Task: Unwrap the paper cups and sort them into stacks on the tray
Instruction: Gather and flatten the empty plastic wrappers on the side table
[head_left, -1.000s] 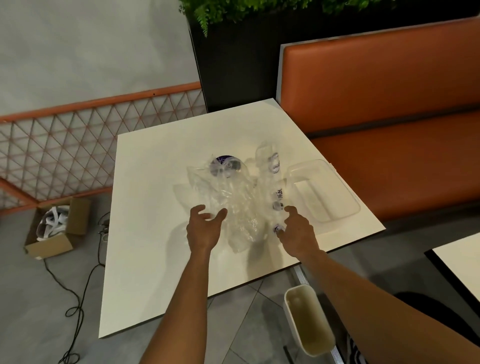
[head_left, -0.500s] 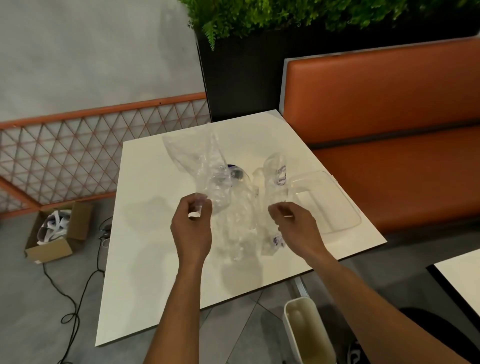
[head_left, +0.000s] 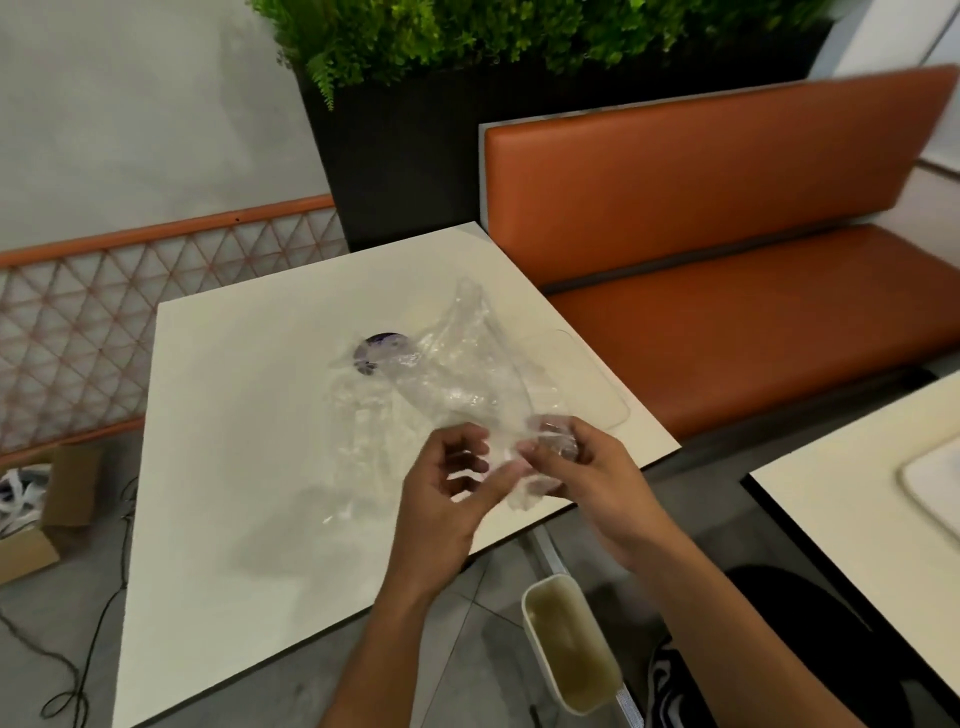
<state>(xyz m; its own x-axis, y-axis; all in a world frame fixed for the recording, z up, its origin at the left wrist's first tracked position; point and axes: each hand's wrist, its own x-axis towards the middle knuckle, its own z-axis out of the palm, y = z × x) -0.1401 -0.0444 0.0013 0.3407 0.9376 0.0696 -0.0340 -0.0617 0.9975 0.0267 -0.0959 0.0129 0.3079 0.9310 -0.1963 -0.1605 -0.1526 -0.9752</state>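
A crumpled clear plastic wrap (head_left: 467, 374) rises from the white table (head_left: 249, 467) towards my hands. My right hand (head_left: 587, 467) grips its near end, bunched round something clear that I cannot make out. My left hand (head_left: 447, 493) is close beside it, fingertips pinching the same end of the wrap. A cup with purple print (head_left: 379, 353) lies on the table at the far side, partly under more loose wrap (head_left: 358, 447). A clear shallow tray (head_left: 592, 384) sits at the table's right edge, just beyond my right hand and partly behind the wrap.
An orange bench (head_left: 727, 260) and a dark planter (head_left: 415, 156) stand behind the table. A white bin (head_left: 571, 644) stands on the floor under the near edge. A cardboard box (head_left: 47, 509) and cables lie at the left. A second table (head_left: 857, 509) is at the right.
Both hands have come together over the table's right front edge. The wrap that my left hand held up at the left now hangs between the two hands.
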